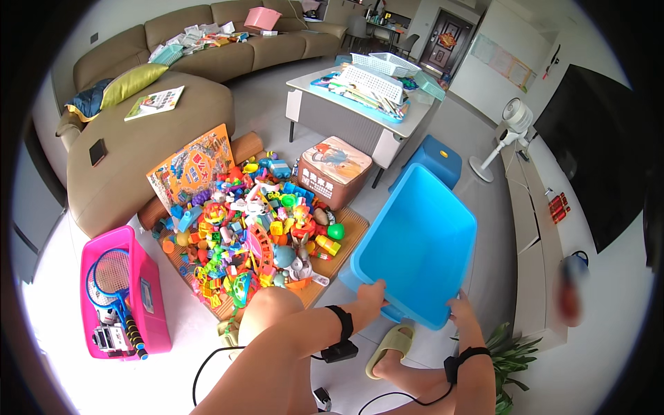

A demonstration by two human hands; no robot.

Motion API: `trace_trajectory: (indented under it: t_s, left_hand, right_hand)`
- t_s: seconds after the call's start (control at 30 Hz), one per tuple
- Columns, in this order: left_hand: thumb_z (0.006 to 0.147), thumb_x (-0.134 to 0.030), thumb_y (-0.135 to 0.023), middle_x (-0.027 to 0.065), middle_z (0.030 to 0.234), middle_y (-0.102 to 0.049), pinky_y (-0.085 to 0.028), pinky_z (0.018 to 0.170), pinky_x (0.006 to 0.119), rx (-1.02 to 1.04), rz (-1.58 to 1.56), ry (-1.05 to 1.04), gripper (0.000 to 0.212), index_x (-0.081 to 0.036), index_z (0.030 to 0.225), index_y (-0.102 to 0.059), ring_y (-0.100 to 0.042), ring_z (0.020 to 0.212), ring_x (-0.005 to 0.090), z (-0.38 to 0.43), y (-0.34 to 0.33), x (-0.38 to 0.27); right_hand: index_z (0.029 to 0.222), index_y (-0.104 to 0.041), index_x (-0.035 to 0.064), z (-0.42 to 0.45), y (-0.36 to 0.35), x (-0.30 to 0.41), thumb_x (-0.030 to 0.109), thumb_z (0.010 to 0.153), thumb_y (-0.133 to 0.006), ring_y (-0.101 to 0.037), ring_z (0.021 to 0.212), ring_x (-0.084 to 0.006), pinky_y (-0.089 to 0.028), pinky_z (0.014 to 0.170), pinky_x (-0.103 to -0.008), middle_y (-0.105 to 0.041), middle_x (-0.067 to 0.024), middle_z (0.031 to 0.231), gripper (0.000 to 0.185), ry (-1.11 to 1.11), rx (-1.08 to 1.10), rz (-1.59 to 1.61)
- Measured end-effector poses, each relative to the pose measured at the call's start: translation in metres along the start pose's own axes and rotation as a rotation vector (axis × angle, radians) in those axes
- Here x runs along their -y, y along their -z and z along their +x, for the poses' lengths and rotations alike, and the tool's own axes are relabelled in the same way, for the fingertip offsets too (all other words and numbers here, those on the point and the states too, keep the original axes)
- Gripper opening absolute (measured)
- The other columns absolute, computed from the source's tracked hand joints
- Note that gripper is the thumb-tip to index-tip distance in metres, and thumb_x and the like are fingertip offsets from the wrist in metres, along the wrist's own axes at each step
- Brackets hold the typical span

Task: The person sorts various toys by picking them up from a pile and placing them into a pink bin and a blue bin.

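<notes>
A blue plastic storage bin (415, 249) is tipped toward me on my right, with nothing seen inside it. My left hand (371, 297) grips its near rim at the left corner. At the near right corner, my right hand (461, 310) has hold of the rim. Left of the bin, a heap of mixed plastic toys (249, 223) spreads over a brown mat (353, 228). My bent knee comes up at the heap's near edge. A pink storage bin (150, 290) stands at the left, holding blue badminton rackets (111, 277) and a toy vehicle (111, 340).
A storage ottoman (334, 171) and a blue stool (441, 158) stand beyond the toys. Behind them is a low table (337, 106) bearing baskets and pencils. A brown sofa (155, 119) curves along the left; a fan (482, 168) and potted plant (511, 358) are at right.
</notes>
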State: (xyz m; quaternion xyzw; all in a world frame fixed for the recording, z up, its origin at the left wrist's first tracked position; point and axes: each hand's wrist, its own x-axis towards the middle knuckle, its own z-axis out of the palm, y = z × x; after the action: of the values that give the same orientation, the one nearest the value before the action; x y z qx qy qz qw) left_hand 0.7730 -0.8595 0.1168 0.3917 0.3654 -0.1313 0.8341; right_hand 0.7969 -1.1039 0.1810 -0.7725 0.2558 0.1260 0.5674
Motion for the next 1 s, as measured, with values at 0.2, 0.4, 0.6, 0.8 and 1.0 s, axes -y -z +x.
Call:
trace_trajectory:
  t_s: [0.2, 0.4, 0.6, 0.8, 1.0]
  left_hand:
    - [0.078, -0.016, -0.055, 0.019, 0.099, -0.053, -0.054, 0.069, 0.037, -0.011, -0.095, -0.002, 0.04, 0.006, 0.108, -0.042, -0.058, 0.088, 0.0299, 0.008, -0.003, -0.004]
    - [0.078, -0.017, -0.056, 0.0202, 0.104, -0.05, -0.055, 0.068, 0.037, -0.066, -0.183, 0.06, 0.042, 0.006, 0.11, -0.039, -0.057, 0.09, 0.0309, 0.03, 0.006, 0.004]
    - [0.076, -0.02, -0.059, 0.0206, 0.098, -0.053, -0.055, 0.062, 0.035, -0.072, -0.161, 0.015, 0.048, 0.007, 0.109, -0.037, -0.06, 0.081, 0.0297, 0.039, 0.016, 0.018]
    - [0.075, -0.027, -0.058, 0.0229, 0.09, -0.055, -0.052, 0.054, 0.036, -0.03, -0.027, 0.039, 0.054, 0.009, 0.109, -0.036, -0.061, 0.063, 0.0295, 0.03, 0.024, 0.014]
    - [0.078, -0.043, -0.051, 0.0207, 0.099, -0.054, -0.043, 0.042, 0.034, 0.018, 0.265, 0.105, 0.057, 0.005, 0.108, -0.042, -0.059, 0.057, 0.0265, 0.025, 0.042, 0.011]
  right_hand:
    - [0.14, -0.013, 0.0065, 0.051, -0.014, -0.019, -0.018, 0.068, -0.038, -0.028, 0.125, -0.0392, -0.029, 0.101, -0.0448, -0.024, -0.0218, 0.139, 0.08, 0.096, -0.079, -0.025]
    - [0.139, -0.017, 0.0026, 0.065, -0.028, -0.006, -0.015, 0.068, -0.041, -0.034, 0.122, -0.0386, -0.033, 0.098, -0.0443, -0.029, -0.0242, 0.136, 0.077, 0.064, -0.05, 0.037]
    - [0.138, -0.018, 0.0003, 0.07, -0.039, -0.003, -0.014, 0.07, -0.043, -0.031, 0.123, -0.0398, -0.029, 0.101, -0.0451, -0.028, -0.0246, 0.136, 0.073, 0.083, 0.007, 0.018]
    - [0.137, -0.022, 0.0022, 0.101, -0.044, 0.002, -0.014, 0.07, -0.046, -0.036, 0.121, -0.0368, -0.033, 0.098, -0.0421, -0.032, -0.0238, 0.135, 0.073, 0.136, 0.029, -0.047]
    - [0.134, -0.032, 0.0014, 0.135, -0.058, -0.008, -0.008, 0.076, -0.043, -0.045, 0.116, -0.0321, -0.038, 0.095, -0.0361, -0.042, -0.02, 0.129, 0.06, 0.241, -0.07, -0.361]
